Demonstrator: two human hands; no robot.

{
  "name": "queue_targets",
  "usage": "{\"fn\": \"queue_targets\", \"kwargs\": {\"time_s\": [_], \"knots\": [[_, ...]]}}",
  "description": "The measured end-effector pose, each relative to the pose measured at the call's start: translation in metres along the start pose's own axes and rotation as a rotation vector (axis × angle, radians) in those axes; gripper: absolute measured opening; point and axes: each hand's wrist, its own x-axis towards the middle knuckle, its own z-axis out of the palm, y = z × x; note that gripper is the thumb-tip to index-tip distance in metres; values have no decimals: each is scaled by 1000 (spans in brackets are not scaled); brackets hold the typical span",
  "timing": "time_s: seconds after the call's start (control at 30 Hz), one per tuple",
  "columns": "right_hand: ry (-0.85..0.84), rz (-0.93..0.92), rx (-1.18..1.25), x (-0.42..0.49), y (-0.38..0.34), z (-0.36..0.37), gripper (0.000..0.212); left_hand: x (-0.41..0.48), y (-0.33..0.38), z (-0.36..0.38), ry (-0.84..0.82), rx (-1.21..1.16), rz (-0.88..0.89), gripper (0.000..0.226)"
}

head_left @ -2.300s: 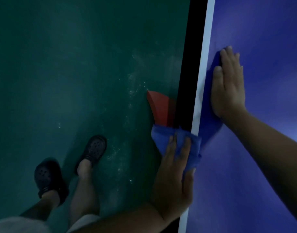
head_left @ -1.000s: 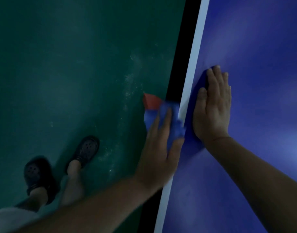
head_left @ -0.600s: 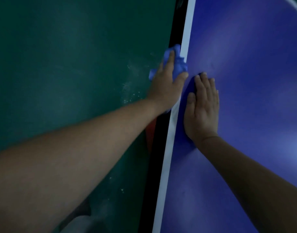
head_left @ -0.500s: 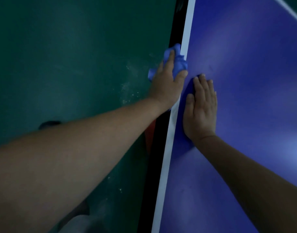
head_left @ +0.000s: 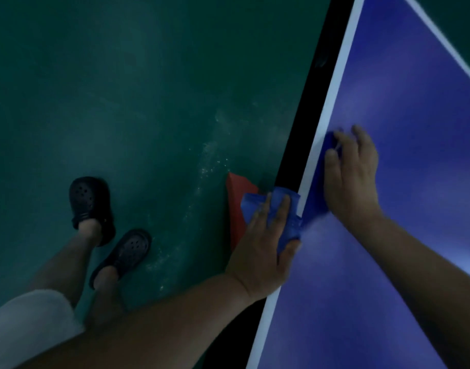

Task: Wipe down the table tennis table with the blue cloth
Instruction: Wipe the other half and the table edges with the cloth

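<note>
Head view, dim, looking down along one side edge of the table [head_left: 415,129]. Judging progress as mid-task: working the rim right now, not the top. No obvious dirt or streaks on the visible blue top, but too dark and blurred to call any part done; cannot tell wiped from unwiped. Safest to assume most of the top, out to the far white line [head_left: 441,41], plus the rest of this edge, left to cover.

Left hand [head_left: 263,249]: closed around the blue cloth [head_left: 281,206], fingers laid over it, thumb on the table side, wad bunched between. Pressing it against the black side face [head_left: 303,123] and the near white line [head_left: 332,102]. So, blue cloth right at the rim, partly hanging out over the floor [head_left: 122,102].

Right hand [head_left: 353,179]: palm down on the top, just inside the near white line, a little further along than the left hand, not touching it. Fingers spread and slightly bent, gripping nothing as far as visible; blurred. Darker blue patch [head_left: 315,195] under and beside it: shadow or more cloth, cannot tell.

Also down on the floor: red thing [head_left: 239,201] partly behind the blue cloth, not identifiable; pale specks [head_left: 209,166] near it; black clogs [head_left: 91,206] on the person's feet.
</note>
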Motion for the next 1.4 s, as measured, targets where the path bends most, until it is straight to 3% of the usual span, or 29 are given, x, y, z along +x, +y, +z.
{"fn": "queue_targets", "kwargs": {"time_s": [0.07,0.17,0.4,0.5,0.57,0.7,0.9,1.1,1.23,1.4], "knots": [[-2,-2,2,43,2,0,51,26,10,-8,-24,2,-32,71],[44,145,25,83,4,10,51,98,27,-25,-9,22,-52,73],[90,155,37,86,9,18,55,269,54,-54,37,50,-104,77],[94,157,25,84,8,18,55,226,47,-45,153,27,-20,70],[101,155,20,85,8,18,54,158,31,-33,109,6,43,65],[110,150,16,86,9,21,53,81,20,-15,26,-55,-81,60],[126,131,9,87,11,23,53,169,28,-36,46,1,20,70],[113,135,23,85,9,21,53,301,65,-62,87,-55,-115,78],[129,138,35,86,10,21,53,243,53,-44,164,-48,-61,69],[153,115,47,87,10,22,54,128,33,-23,84,-77,-90,65]]}}
